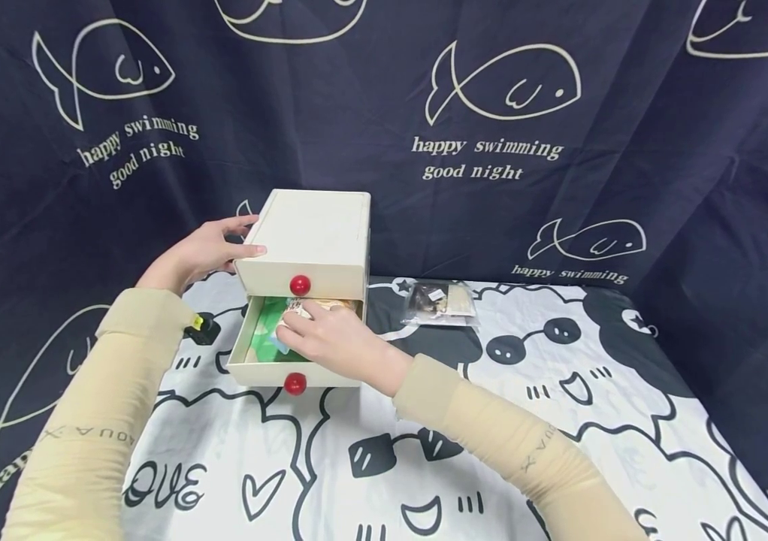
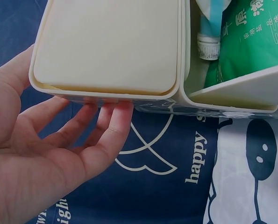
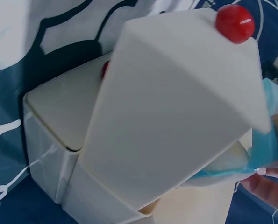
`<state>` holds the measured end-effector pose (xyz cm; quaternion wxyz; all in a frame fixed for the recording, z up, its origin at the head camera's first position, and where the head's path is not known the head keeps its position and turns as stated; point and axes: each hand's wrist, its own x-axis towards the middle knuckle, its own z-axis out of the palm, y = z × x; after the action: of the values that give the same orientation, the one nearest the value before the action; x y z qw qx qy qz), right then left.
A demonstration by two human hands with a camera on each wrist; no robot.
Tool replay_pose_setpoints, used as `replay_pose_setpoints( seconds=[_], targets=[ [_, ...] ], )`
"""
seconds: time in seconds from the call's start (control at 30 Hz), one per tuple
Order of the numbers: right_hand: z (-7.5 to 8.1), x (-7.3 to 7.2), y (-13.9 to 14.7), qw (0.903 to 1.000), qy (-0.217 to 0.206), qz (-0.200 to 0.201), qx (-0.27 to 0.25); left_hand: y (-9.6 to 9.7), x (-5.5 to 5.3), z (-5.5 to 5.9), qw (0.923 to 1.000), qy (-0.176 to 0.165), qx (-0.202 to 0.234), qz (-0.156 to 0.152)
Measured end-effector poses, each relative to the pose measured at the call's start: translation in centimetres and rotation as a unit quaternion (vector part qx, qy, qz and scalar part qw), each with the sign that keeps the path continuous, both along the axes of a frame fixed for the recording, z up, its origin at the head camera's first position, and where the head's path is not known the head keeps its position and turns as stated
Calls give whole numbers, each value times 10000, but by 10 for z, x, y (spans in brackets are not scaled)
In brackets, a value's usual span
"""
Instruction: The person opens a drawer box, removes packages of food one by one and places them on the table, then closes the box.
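A white two-drawer cabinet (image 1: 316, 225) has red knobs, and its lower drawer (image 1: 242, 353) is pulled out. My left hand (image 1: 211, 248) rests on the cabinet's left side. Its fingers (image 2: 115, 126) are spread, with the tips against the wall. Over the drawer, my right hand (image 1: 333, 338) reaches in with bent fingers. At the right edge of the right wrist view, these fingers (image 3: 265, 189) pinch a blue-and-white packet (image 3: 265, 144). A green packet (image 2: 255, 42) and a blue tube with a white cap (image 2: 209, 46) are inside the drawer.
A clear bag with dark and pale contents (image 1: 441, 302) lies right of the cabinet. A small black object with a yellow part (image 1: 204, 330) is near the left forearm. Behind stands a dark blue fish-print curtain (image 1: 384, 113); a patterned cloth (image 1: 492, 421) covers the table.
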<state>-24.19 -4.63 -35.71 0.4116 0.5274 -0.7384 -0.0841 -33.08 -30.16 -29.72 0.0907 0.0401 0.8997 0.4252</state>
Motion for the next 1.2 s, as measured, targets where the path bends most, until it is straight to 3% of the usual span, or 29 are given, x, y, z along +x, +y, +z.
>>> replay_pose_setpoints(
  seconds=[0.27, 0.6, 0.93, 1.2],
  targets=[
    [4, 11, 4, 9988, 311, 44, -370, 1, 1, 0, 10000, -6, -2, 19],
    [8, 23, 14, 9930, 697, 745, -589, 1, 2, 2, 10000, -52, 38, 51],
    [14, 17, 28, 9770, 1086, 1502, -1058, 0, 2, 1, 10000, -89, 9, 37],
    [24, 17, 47, 9681, 1291, 1888, -1026, 0, 2, 2, 10000, -77, -7, 0]
  ],
)
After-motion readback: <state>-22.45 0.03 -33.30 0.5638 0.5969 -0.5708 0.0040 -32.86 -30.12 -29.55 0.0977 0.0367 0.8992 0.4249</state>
